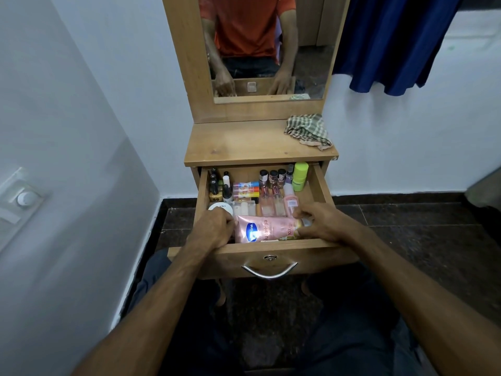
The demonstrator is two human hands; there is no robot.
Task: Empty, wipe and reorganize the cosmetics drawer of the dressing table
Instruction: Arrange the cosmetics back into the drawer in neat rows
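Note:
The wooden drawer of the dressing table stands pulled out and full of cosmetics. A pink lotion tube lies on its side along the front. My left hand curls round the tube's left end. My right hand grips its capped right end. Behind the tube stand small nail polish bottles, clear perfume bottles, a pink bottle, a lime green container, orange and red tubes and a white round jar.
A checked cloth lies crumpled on the right of the table top. A mirror rises behind. A blue curtain hangs at the right. A wall with a switch plate is close on the left. The floor is dark tile.

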